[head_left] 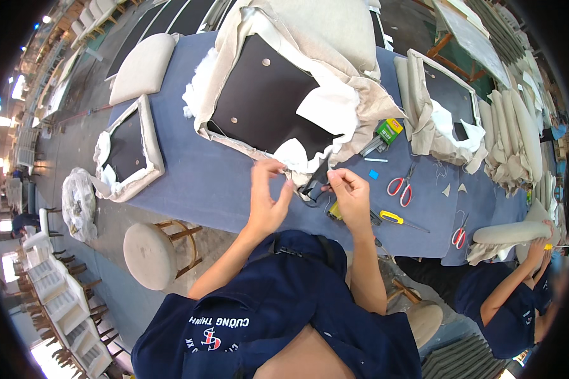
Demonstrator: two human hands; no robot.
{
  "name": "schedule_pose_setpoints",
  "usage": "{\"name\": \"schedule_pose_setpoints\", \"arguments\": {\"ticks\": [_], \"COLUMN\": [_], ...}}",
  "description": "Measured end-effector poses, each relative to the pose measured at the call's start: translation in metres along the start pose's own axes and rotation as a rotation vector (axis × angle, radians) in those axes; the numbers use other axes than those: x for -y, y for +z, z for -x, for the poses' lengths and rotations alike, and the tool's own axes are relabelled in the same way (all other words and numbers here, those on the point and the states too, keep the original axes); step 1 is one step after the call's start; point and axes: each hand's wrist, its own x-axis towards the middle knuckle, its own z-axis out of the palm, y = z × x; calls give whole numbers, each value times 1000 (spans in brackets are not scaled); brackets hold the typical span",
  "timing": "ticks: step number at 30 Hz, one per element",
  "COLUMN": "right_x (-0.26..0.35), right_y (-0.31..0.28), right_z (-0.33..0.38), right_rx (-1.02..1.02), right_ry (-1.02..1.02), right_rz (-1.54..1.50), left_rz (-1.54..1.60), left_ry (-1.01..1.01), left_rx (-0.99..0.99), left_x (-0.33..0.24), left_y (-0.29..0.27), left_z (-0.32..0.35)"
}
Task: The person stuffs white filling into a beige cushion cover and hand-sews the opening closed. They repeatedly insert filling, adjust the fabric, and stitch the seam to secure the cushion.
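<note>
A large upholstered seat pad (265,95) lies bottom up before me, its dark panel framed by beige fabric and white wadding. My left hand (269,197) is at its near edge, thumb and forefinger apart, fingertips against the fabric. My right hand (351,194) pinches beside the near corner, where a black strip (316,182) hangs down from the edge. The strip's lower part is partly hidden, and its exact kind is unclear. Close to my right hand lie a yellow-handled screwdriver (392,217), red-handled scissors (399,191) and a green-and-yellow box (389,131).
Smaller seat pads rest at left (146,151) and right (449,95) on the blue-covered table (189,205). A second pair of red-handled scissors (459,237) lies near a co-worker (509,297) at the right. A round stool (148,256) stands at the table's near left.
</note>
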Motion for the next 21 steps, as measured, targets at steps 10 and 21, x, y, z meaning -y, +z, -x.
{"name": "schedule_pose_setpoints", "arguments": {"ticks": [10,21], "right_x": [16,187], "right_y": [-6,-17], "right_z": [12,133], "right_rx": [40,437], "right_ry": [35,-738], "right_rz": [-30,-695], "left_rz": [639,1484], "left_ry": [-331,937], "left_rx": [204,892], "left_x": [-15,-140], "left_y": [3,-139], "left_z": [-8,-32]}}
